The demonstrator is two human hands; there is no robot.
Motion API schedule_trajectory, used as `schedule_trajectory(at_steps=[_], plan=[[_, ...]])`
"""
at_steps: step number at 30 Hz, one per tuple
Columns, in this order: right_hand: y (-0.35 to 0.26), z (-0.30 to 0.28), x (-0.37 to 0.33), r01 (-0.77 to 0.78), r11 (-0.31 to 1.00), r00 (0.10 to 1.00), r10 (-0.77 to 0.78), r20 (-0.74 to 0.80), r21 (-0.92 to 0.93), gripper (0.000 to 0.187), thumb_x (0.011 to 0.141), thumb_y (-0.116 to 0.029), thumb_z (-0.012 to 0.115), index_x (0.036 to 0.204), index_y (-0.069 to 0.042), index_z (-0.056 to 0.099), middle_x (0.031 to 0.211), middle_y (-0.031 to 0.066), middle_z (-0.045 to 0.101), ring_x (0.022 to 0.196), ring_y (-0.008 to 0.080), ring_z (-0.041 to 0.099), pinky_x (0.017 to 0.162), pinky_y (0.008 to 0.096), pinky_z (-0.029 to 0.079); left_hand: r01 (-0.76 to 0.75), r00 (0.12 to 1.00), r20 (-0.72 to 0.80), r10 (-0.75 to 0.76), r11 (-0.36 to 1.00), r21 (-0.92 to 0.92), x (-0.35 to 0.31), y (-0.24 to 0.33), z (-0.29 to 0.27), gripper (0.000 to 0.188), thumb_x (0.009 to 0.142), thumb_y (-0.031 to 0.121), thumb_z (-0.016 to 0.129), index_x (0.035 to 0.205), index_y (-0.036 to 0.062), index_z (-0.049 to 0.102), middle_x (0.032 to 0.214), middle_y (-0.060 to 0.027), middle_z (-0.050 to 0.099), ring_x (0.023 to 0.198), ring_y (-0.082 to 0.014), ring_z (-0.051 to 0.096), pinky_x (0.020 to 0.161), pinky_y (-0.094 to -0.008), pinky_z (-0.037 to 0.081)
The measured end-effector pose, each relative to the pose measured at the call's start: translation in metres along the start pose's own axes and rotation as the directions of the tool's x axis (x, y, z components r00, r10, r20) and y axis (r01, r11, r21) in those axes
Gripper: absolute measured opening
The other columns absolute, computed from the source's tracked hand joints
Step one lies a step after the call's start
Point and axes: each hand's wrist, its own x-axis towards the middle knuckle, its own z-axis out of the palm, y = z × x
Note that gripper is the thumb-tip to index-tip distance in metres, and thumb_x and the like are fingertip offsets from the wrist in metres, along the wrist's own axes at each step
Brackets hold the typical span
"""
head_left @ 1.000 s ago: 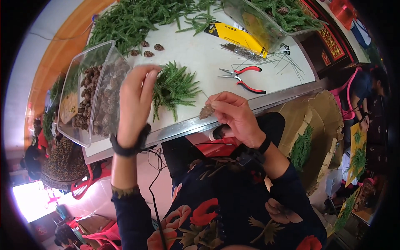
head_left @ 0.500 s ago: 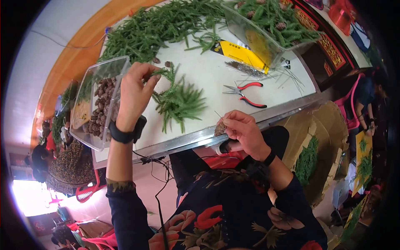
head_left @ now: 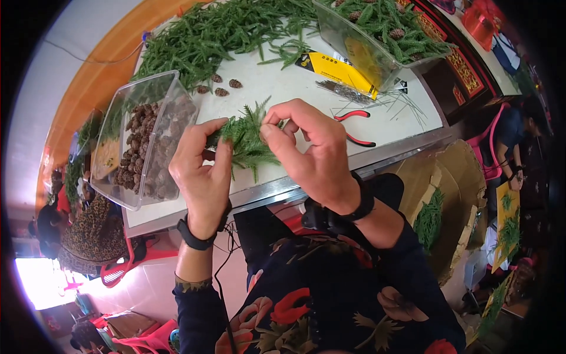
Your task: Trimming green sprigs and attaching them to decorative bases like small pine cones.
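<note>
Over the near part of the white table, my left hand (head_left: 203, 168) pinches a green artificial pine sprig (head_left: 252, 141) between thumb and fingers. My right hand (head_left: 315, 156) is beside it, thumb and fingertips closed at the sprig's right side. Whatever those fingertips hold is hidden; no pine cone or wire shows clearly there. Several loose pine cones (head_left: 221, 92) lie on the table beyond my left hand. Red-handled pliers (head_left: 354, 114) lie partly behind my right hand.
A clear plastic box (head_left: 144, 147) of pine cones stands at the left. Green sprigs (head_left: 200, 41) are heaped at the back. Another clear box (head_left: 377, 56) holds sprigs and cones, near a yellow packet (head_left: 339, 74) and thin wires (head_left: 410, 109). An open cardboard box (head_left: 457, 194) stands right, below the table.
My right hand has moved up and left to the sprig; the pine cone and wire it held are now out of sight. My left hand has come down onto the sprig.
</note>
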Motion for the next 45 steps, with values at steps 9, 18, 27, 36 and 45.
schedule_trajectory(at_steps=[9, 18, 27, 36, 45], plan=[[0.008, -0.007, -0.015, 0.063, 0.969, 0.997, -0.07, -0.021, -0.24, 0.009, 0.079, 0.002, 0.063, 0.086, -0.002, 0.059, 0.074, 0.0037, 0.059, 0.053, 0.0109, 0.044, 0.052, 0.0242, 0.037, 0.351, 0.936, 0.211, -0.281, 0.786, -0.509, -0.017, -0.007, 0.008, 0.021, 0.088, 0.002, 0.063, 0.108, -0.0035, 0.061, 0.093, -0.0043, 0.064, 0.076, -0.0077, 0.059, 0.067, -0.0204, 0.048], [0.006, -0.009, -0.02, 0.106, 0.916, 0.993, -0.118, -0.008, -0.386, 0.011, 0.076, -0.002, 0.065, 0.082, -0.006, 0.057, 0.068, 0.0022, 0.056, 0.05, 0.015, 0.045, 0.049, 0.0286, 0.035, 0.339, 0.938, 0.231, -0.26, 0.834, -0.436, -0.026, -0.001, 0.016, 0.02, 0.09, 0.001, 0.061, 0.109, -0.0033, 0.06, 0.097, -0.0037, 0.064, 0.081, -0.0076, 0.058, 0.071, -0.0212, 0.048], [0.011, -0.01, -0.025, 0.073, 0.901, 0.997, -0.077, 0.007, -0.427, 0.011, 0.075, -0.002, 0.065, 0.08, -0.007, 0.056, 0.066, 0.0017, 0.054, 0.051, 0.0162, 0.048, 0.05, 0.0299, 0.035, 0.312, 0.95, 0.171, -0.261, 0.802, -0.509, -0.029, -0.004, 0.024, 0.021, 0.088, 0.002, 0.065, 0.108, -0.0033, 0.061, 0.095, -0.0037, 0.062, 0.077, -0.0057, 0.054, 0.068, -0.0191, 0.045], [0.017, -0.008, -0.029, 0.107, 0.927, 0.994, -0.113, 0.006, -0.359, 0.012, 0.075, 0.0, 0.065, 0.081, -0.006, 0.057, 0.068, 0.003, 0.055, 0.056, 0.0184, 0.051, 0.056, 0.0298, 0.038, 0.468, 0.881, 0.348, -0.32, 0.695, -0.546, -0.032, -0.006, 0.018, 0.02, 0.093, 0.012, 0.06, 0.106, -0.0032, 0.062, 0.088, -0.0034, 0.063, 0.072, -0.0076, 0.054, 0.066, -0.0196, 0.043], [0.027, -0.008, -0.04, 0.16, 0.929, 0.985, -0.173, -0.01, -0.335, 0.013, 0.078, 0.003, 0.063, 0.089, -0.003, 0.059, 0.078, 0.0101, 0.058, 0.071, 0.0284, 0.055, 0.062, 0.036, 0.044, 0.71, 0.684, 0.598, -0.417, 0.193, -0.678, -0.031, -0.007, 0.027, 0.019, 0.094, 0.012, 0.058, 0.105, -0.0012, 0.063, 0.086, -0.0028, 0.063, 0.075, -0.008, 0.056, 0.064, -0.0201, 0.043]])
